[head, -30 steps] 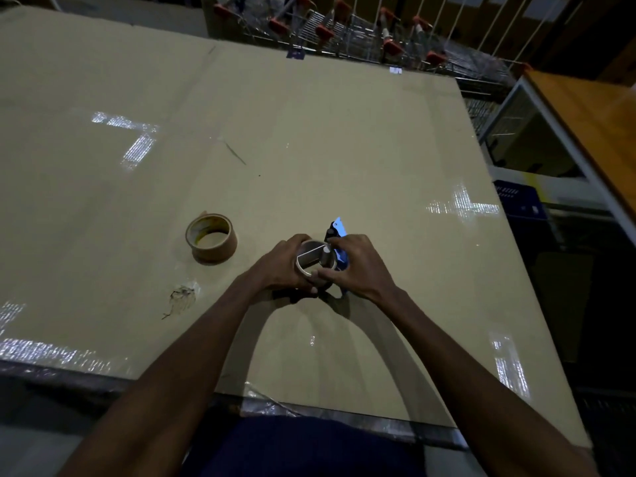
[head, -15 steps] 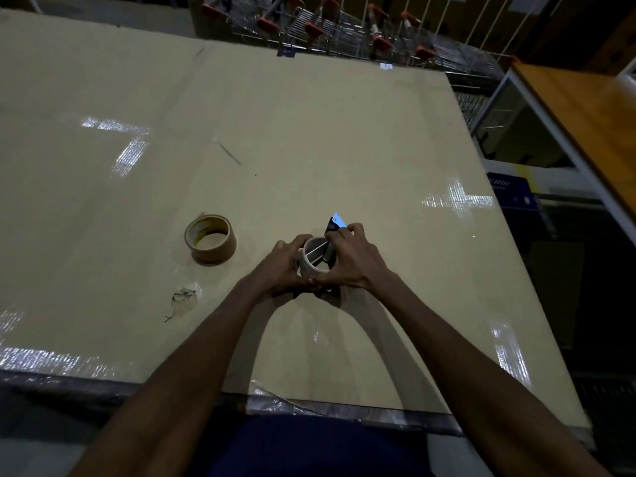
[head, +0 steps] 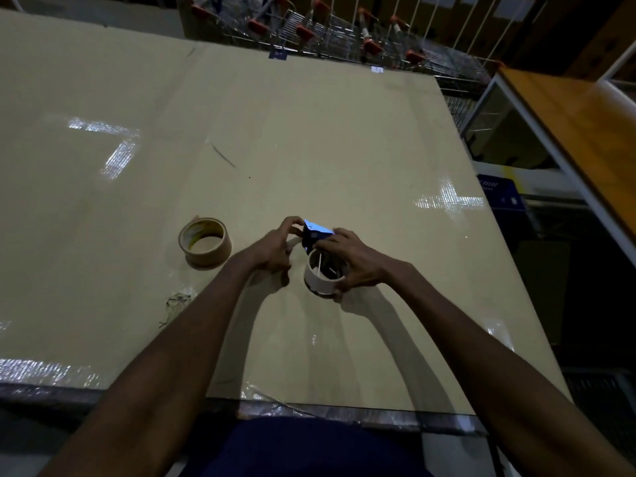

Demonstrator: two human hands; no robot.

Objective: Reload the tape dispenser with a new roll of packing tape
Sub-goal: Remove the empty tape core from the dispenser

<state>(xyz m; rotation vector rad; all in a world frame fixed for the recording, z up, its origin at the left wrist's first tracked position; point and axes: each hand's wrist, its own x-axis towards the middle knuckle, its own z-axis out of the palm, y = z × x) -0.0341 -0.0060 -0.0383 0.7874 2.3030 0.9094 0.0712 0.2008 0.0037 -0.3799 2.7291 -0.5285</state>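
Observation:
A dark tape dispenser (head: pixel 315 235) with a blue glint on top sits near the table's middle, a pale, nearly bare cardboard core (head: pixel 321 282) on its spindle. My right hand (head: pixel 351 258) wraps the core's right side and the dispenser body. My left hand (head: pixel 278 247) reaches in from the left, its fingertips touching the dispenser's far end beside the blue part. A full roll of brown packing tape (head: pixel 205 241) lies flat on the table, left of my left hand, untouched.
The work surface is a large cardboard-covered table (head: pixel 309 139) with glossy tape strips and a small scuff (head: pixel 177 301) near the front left. Shopping trolleys (head: pixel 330 32) stand beyond the far edge. A wooden counter (head: pixel 581 132) and a blue crate (head: pixel 502 194) stand to the right.
My left hand has let go of the core's left side and moved up to the dispenser's far end. The core now shows fully, held by my right hand.

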